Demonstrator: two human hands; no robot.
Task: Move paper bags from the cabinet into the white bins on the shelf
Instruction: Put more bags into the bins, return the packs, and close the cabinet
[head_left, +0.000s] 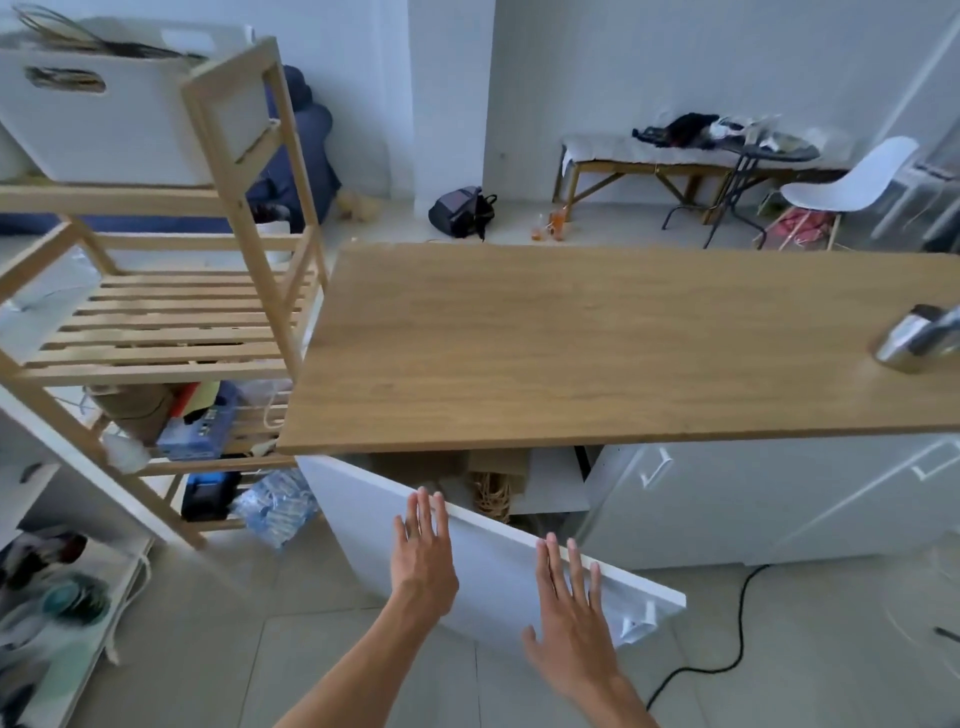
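Brown paper bags (496, 475) beyond open hands (423, 551)

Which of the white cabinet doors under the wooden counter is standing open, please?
The leftmost door, the one both hands reach toward, is swung open, showing brown paper bags inside. The doors to its right are closed, flush with the cabinet front.

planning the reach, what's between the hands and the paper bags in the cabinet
In the head view, the open white cabinet door stands between both open hands, left hand and right hand, and the paper bags.
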